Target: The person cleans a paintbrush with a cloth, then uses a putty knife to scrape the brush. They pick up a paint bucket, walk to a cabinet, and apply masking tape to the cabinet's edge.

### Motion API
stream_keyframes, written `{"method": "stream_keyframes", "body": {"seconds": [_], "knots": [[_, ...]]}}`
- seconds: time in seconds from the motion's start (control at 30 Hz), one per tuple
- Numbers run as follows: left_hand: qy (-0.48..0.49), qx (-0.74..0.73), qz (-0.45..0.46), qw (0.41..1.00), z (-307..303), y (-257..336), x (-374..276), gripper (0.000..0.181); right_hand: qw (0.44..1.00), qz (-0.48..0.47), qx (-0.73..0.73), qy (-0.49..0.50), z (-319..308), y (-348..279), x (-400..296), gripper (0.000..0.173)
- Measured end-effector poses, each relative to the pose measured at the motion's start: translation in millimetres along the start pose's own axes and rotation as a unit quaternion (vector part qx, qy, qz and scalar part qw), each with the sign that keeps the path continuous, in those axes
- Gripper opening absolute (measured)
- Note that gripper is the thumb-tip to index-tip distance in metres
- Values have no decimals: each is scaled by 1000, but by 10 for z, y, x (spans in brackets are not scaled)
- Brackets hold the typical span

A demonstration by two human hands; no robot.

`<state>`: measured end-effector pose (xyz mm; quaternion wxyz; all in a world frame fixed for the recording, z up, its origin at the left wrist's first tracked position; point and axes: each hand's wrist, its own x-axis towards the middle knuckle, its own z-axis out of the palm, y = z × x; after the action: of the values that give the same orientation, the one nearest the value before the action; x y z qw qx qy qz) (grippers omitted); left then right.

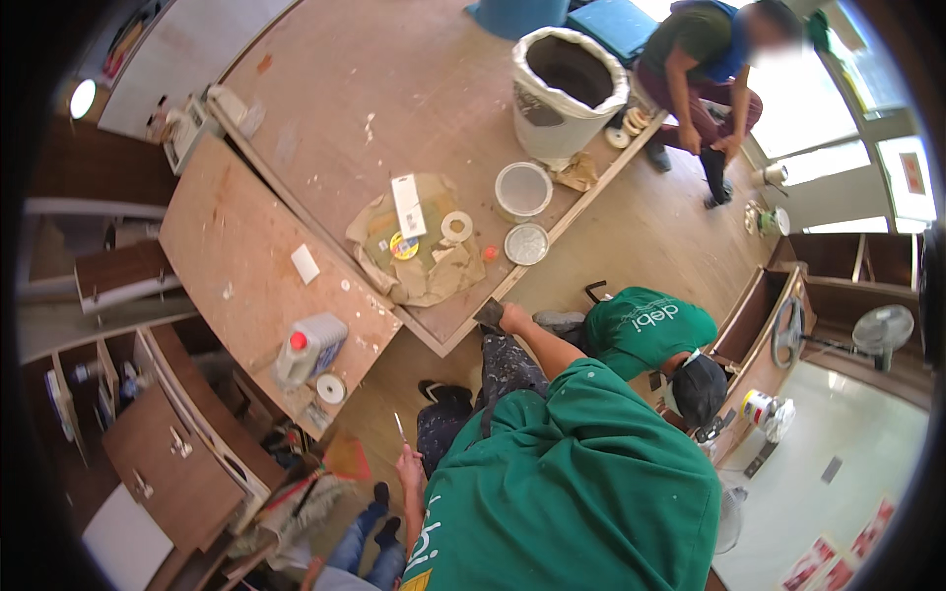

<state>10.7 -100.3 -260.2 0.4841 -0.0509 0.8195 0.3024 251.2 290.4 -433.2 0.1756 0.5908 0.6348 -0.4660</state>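
My right hand [513, 319] is closed around a dark flat block [488, 313] near the corner of the wooden worktable [295, 125]. Whether the block touches the table edge is unclear. Lower down, my left hand [410, 467] grips a slim tool with a pale blade [400, 427], seen nearly edge-on and pointing away from me. Close to the right hand, on the table, are a round lidded tin [526, 244], a clear plastic tub [523, 190] and a small orange-red item [490, 253]. Crumpled brown paper [465, 273] bears a roll of tape [456, 226] and a white packet [409, 205].
A jug with a red cap [314, 347] and a tape roll [331, 388] stand on a second board [244, 244]. A white bin [554, 133] stands farther back. Co-workers are close: one in green [643, 325] bends at right, one [695, 89] sits behind, one in jeans [358, 543] is at lower left.
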Motion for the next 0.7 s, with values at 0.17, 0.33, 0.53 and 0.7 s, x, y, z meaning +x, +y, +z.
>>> {"method": "stream_keyframes", "body": {"seconds": [0.17, 0.33, 0.53, 0.7], "knots": [[68, 119, -37, 990, 118, -754, -468, 64, 999, 25, 21, -31, 71, -76, 277, 43], [90, 71, -91, 989, 331, -675, -889, 65, 993, -51, 35, -101, 357, -27, 725, 45], [172, 73, 140, 973, 390, -267, -510, 46, 994, -99, 40, 31, 490, -241, 797, 49], [126, -248, 120, 953, 517, 494, -158, 33, 944, -182, 125, -247, 569, -765, 147, 45]]}}
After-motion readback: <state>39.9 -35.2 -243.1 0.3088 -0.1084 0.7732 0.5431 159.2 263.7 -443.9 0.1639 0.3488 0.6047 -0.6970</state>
